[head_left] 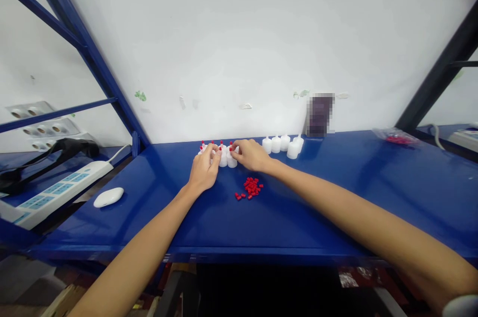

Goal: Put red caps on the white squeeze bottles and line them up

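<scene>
My left hand (204, 166) curls over the left side of a cluster of small white bottles, its thumb and fingers drawn together near the red tips. What sits between those fingers is hidden. At the cluster's right side, my right hand (251, 154) pinches a red cap (230, 149) on the narrow top of a white bottle (232, 159). Another white bottle (223, 159) stands between the hands, upright with a red tip. Several loose red caps (252, 186) lie in a pile on the blue tabletop (284, 217), nearer to me.
Several white bottles with bare nozzles (293, 150) stand right of my right hand. A pixelated dark object (320, 115) leans on the wall. Farther right lies a clear bag (398, 137) with red contents. A white case (108, 197) and power strip (63, 190) are left, beside blue frame bars.
</scene>
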### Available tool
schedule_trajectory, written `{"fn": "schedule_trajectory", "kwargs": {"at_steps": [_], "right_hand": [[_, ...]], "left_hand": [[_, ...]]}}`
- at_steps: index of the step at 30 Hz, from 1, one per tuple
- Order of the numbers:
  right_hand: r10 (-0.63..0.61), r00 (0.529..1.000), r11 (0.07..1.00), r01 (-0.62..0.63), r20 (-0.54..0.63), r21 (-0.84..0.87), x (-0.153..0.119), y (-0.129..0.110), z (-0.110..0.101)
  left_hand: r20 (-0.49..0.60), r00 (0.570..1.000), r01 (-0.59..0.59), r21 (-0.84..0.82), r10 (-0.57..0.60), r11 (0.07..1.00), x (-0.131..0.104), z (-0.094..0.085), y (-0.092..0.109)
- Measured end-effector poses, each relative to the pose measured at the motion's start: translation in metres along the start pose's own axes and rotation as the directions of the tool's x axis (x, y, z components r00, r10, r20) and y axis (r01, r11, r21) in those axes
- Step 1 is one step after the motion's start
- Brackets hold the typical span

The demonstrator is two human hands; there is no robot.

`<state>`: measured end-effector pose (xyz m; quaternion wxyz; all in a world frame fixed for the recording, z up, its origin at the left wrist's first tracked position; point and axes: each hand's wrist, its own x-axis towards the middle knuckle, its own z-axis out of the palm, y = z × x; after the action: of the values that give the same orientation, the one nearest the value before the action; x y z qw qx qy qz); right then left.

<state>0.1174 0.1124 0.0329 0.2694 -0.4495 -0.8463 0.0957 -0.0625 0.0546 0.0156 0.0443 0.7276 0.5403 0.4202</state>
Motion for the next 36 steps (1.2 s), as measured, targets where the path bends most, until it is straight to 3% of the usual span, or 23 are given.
{"fn": "schedule_trajectory", "kwargs": {"at_steps": [5,10,14,19,25,31,36], "right_hand": [[-0.076,0.997,0.997,0.076,0.005,0.007,-0.020,0.009,-0.016],[-0.135,0.981,0.990,0.130,0.138,0.048,-0.049,0.020,-0.034],[-0.157,0.958,0.987,0.141,0.241,0.083,-0.060,0.026,-0.035],[-0.229,0.924,0.970,0.190,0.306,0.152,-0.062,0.024,-0.028],[-0.155,0.945,0.978,0.106,0.287,0.179,-0.057,0.024,-0.021],[-0.090,0.979,0.993,0.073,0.182,0.098,-0.051,0.027,-0.013],[-0.103,0.967,0.990,0.077,0.232,0.119,-0.053,0.025,-0.014]], "left_hand": [[0.080,0.995,-0.056,0.010,0.055,0.998,0.000,0.000,-0.001],[0.263,0.953,-0.152,-0.012,0.150,0.988,-0.001,0.002,0.001],[0.331,0.928,-0.171,-0.020,0.168,0.985,-0.001,0.003,0.001],[0.349,0.921,-0.175,-0.029,0.174,0.984,-0.001,0.002,-0.002],[0.320,0.928,-0.177,-0.075,0.192,0.981,-0.002,0.002,0.000],[0.246,0.941,-0.216,-0.084,0.231,0.973,-0.002,0.001,0.000],[0.257,0.940,-0.215,-0.070,0.226,0.974,-0.002,0.001,-0.002]]}}
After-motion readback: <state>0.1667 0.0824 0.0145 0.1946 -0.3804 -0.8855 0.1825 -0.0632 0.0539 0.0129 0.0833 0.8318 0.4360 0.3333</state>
